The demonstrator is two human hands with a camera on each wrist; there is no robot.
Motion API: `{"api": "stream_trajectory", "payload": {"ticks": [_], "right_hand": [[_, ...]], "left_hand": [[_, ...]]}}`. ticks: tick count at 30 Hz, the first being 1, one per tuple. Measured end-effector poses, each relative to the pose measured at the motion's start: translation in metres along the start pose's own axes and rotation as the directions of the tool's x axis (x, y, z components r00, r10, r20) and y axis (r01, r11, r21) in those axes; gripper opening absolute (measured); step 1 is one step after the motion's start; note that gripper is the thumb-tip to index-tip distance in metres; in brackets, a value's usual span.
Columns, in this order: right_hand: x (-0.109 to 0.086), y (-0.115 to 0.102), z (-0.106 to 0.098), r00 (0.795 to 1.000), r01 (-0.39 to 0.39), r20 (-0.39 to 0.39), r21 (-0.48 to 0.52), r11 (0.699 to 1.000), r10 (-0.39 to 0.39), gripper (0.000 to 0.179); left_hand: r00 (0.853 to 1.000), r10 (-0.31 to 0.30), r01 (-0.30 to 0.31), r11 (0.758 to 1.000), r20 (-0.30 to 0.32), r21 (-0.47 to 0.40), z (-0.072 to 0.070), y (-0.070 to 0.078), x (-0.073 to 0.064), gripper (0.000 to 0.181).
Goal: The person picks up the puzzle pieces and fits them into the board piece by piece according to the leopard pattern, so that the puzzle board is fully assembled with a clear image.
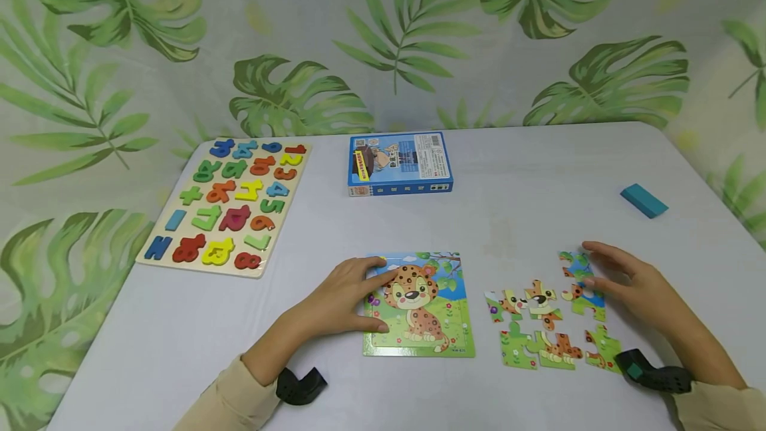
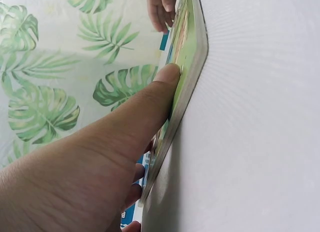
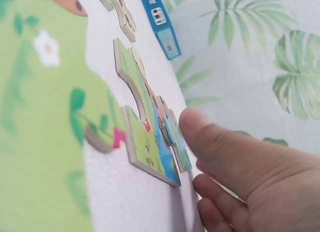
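Note:
A square leopard puzzle board point(image 1: 439, 324) lies flat on the white table. My left hand point(image 1: 335, 298) rests on its left side, thumb on the green lower part and fingertips near the top left. In the left wrist view the thumb point(image 2: 167, 79) touches the board's face beside its thick edge. To the right are several loose jigsaw pieces point(image 1: 559, 350) with parts of the leopard picture. My right hand point(image 1: 643, 288) is at the right of these pieces, fingers loosely bent, thumb over the upper right blue-and-green piece point(image 1: 592, 301). The right wrist view has the thumb point(image 3: 200, 124) right beside the pieces.
A wooden number board point(image 1: 173, 265) with colourful numerals lies at the back left. Behind the leopard board is a blue box point(image 1: 401, 165). A teal block point(image 1: 643, 200) sits at the back right. Leaf-patterned cloth point(image 1: 407, 38) hangs behind the table.

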State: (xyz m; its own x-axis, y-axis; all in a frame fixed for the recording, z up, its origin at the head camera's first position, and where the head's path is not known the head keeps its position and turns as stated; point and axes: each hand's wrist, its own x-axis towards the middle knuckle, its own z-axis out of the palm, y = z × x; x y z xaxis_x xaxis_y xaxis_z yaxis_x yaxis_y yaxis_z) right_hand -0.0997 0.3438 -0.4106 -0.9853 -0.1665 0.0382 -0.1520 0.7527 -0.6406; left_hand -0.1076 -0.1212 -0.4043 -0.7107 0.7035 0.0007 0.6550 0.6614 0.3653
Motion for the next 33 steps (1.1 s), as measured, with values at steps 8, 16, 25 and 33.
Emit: {"api": "stream_trajectory", "payload": {"ticks": [8, 16, 25, 33], "right_hand": [[-0.001, 0.002, -0.001, 0.998, 0.005, 0.063, 0.01, 1.0, -0.006, 0.053], [0.0, 0.003, -0.003, 0.998, 0.059, 0.042, -0.059, 0.996, -0.057, 0.044], [-0.001, -0.007, -0.012, 0.995, 0.077, -0.048, -0.121, 0.99, -0.083, 0.043], [-0.002, -0.053, -0.014, 0.94, 0.25, -0.209, -0.124, 0.96, -0.271, 0.047]], "left_hand": [[1.0, -0.007, 0.007, 1.0, 0.002, -0.003, 0.002, -0.001, 0.0, 0.084], [1.0, -0.01, 0.01, 1.0, 0.002, -0.005, 0.001, 0.0, 0.001, 0.084], [1.0, -0.006, 0.006, 1.0, 0.001, -0.008, 0.0, 0.0, 0.001, 0.084], [1.0, 0.003, -0.003, 1.0, 0.006, 0.029, -0.003, 0.003, 0.003, 0.082]]}}
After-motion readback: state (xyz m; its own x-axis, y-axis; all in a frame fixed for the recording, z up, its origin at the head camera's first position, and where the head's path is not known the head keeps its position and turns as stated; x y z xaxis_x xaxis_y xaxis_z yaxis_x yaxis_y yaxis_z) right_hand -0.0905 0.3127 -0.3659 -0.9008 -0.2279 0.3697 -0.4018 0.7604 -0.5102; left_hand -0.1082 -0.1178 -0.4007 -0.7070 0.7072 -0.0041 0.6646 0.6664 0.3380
